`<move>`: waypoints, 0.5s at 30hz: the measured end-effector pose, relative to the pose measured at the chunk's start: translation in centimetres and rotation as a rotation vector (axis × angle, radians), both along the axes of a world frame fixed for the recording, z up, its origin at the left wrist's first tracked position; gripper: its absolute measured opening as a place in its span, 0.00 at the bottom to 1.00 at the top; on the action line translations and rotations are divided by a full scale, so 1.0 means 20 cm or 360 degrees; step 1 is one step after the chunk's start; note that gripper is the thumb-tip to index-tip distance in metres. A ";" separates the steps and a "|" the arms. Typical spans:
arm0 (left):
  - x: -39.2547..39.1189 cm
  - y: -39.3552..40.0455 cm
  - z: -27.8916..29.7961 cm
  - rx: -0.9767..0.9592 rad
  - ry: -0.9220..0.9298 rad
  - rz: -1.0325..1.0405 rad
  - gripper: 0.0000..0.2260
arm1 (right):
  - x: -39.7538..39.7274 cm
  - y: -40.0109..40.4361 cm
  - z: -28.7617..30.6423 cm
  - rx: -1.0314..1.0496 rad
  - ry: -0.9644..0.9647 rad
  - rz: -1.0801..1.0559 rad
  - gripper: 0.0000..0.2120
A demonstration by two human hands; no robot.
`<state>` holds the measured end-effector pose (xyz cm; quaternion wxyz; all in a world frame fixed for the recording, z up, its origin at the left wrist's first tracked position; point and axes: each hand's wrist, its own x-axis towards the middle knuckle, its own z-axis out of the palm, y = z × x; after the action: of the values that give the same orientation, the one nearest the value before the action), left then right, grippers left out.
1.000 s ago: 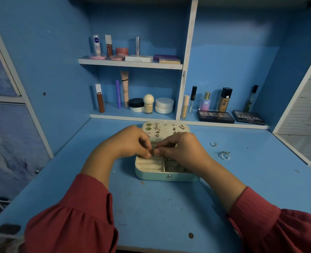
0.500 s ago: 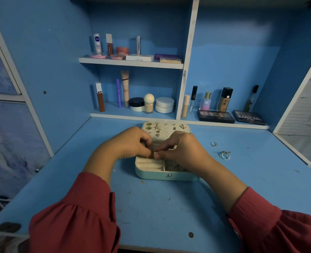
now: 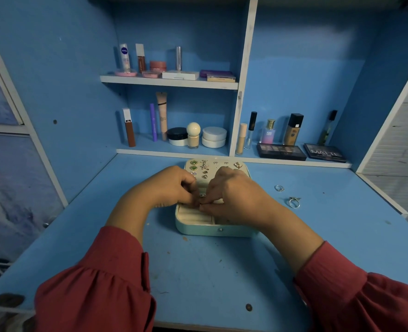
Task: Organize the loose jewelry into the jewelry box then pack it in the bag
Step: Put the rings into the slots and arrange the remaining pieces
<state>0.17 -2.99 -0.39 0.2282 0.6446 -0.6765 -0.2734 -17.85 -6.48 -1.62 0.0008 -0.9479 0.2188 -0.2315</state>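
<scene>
Head view, items on the blue desk [image 3: 198, 271]. One jewelry box [image 3: 212, 228], pale green, lid open and laid back toward the rear edge, standing at the desk's middle; earrings [image 3: 199, 167] pinned across the lid's cream lining. My left hand [image 3: 167, 188] and my right hand [image 3: 236, 195], fingers curled, meet fingertip to fingertip over the box's cream ring rolls and pinch one small silvery piece [image 3: 202, 195] between them (too small to say what kind). Two loose rings on the bare desk toward the right edge, well apart from the box: the smaller ring [image 3: 279, 188] farther back, the larger ring [image 3: 294, 202] nearer me. Both forearms in red sleeves [image 3: 102, 279]. Cosmetics [image 3: 193, 135] stand on the shelves along the rear edge, with two eyeshadow palettes [image 3: 280, 151] lying flat at the right.
</scene>
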 end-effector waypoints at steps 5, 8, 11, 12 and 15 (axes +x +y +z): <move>0.00 0.00 0.00 -0.0011 0.0006 -0.0002 0.10 | -0.04 -0.01 0.01 0.0109 0.0029 -0.0161 0.10; 0.00 0.00 0.01 0.0000 -0.0002 -0.0023 0.08 | -0.04 -0.02 -0.01 0.0373 -0.0075 -0.0202 0.05; 0.01 0.02 0.03 0.0018 0.0086 -0.0043 0.06 | -0.04 -0.04 -0.02 0.0582 -0.0174 -0.0223 0.05; 0.02 0.03 0.03 0.0016 0.0115 -0.0043 0.06 | -0.04 -0.04 -0.02 0.0619 -0.0193 -0.0224 0.05; 0.02 0.05 0.05 0.0049 0.0087 -0.0078 0.05 | -0.03 -0.04 -0.02 0.0696 -0.0230 -0.0222 0.04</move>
<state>0.64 -2.08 0.51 0.2299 0.6236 -0.6813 -0.3067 -18.47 -7.22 -2.00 0.2057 -0.8887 0.3280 -0.2455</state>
